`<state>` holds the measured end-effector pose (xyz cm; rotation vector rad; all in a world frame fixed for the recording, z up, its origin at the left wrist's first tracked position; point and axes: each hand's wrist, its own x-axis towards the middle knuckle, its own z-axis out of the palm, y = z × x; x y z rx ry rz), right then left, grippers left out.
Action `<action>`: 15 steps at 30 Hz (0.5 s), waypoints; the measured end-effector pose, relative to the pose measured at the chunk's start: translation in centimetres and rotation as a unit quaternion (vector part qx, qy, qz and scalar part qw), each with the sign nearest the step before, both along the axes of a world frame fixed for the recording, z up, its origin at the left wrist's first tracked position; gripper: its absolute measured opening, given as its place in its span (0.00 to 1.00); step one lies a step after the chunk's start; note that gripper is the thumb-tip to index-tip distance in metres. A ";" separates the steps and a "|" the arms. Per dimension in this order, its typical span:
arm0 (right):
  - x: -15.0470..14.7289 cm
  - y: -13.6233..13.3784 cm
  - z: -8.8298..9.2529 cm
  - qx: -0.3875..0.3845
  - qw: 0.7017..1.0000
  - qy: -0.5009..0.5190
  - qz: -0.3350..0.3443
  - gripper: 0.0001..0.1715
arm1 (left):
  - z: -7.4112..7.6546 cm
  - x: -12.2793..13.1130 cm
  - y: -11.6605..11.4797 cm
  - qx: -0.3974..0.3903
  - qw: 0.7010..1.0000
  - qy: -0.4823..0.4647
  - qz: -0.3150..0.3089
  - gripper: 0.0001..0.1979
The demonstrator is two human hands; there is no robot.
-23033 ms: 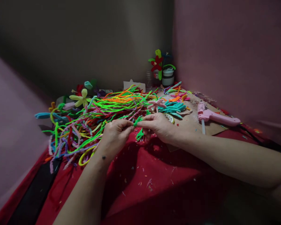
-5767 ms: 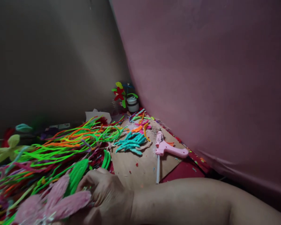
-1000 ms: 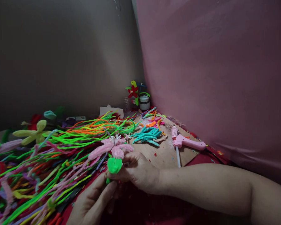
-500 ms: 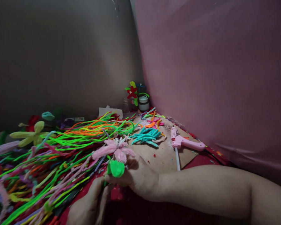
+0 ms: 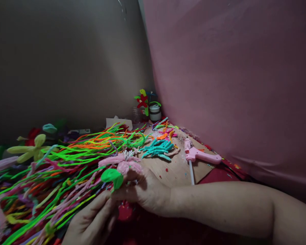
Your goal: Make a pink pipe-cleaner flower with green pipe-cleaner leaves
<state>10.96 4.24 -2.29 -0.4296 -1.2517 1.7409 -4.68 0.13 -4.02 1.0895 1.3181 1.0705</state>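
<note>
A pink pipe-cleaner flower (image 5: pixel 122 162) with white stamens faces up just above my right hand (image 5: pixel 148 190). The fingers of that hand are closed round the flower's underside, where its stem is hidden. A bright green pipe-cleaner leaf (image 5: pixel 112 177) juts out below the petals, to the left. My left hand (image 5: pixel 91 217) pinches at the base of this leaf, its fingertips meeting those of my right hand. Dim light and overlapping fingers hide exactly where the stem runs.
Loose coloured pipe cleaners (image 5: pixel 66 190) heap up on the left, beside a yellow flower (image 5: pixel 32 148). On a brown board (image 5: pixel 173 172) lie turquoise pieces (image 5: pixel 158 148) and a pink glue gun (image 5: pixel 200 155). Behind stands a white-lidded jar (image 5: pixel 155 113) near a red flower (image 5: pixel 142 100).
The green leaf has swung left and now shows its side, bent over. My left hand has turned and shifted slightly left and up. The flower has tilted a little.
</note>
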 end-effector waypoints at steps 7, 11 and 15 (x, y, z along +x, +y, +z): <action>0.2 0.5 0.3 0.096 0.994 -0.045 -0.039 0.15 | 1.2 0.5 0.0 -0.053 0.996 -0.067 -0.021 0.10; 0.4 0.9 0.7 0.074 0.994 -0.075 0.004 0.15 | 0.8 0.2 -0.1 -0.120 0.971 -0.190 -0.087 0.10; 0.3 0.5 0.4 0.046 0.996 -0.076 0.001 0.14 | 0.6 -0.3 -0.3 -0.113 0.958 -0.223 -0.144 0.16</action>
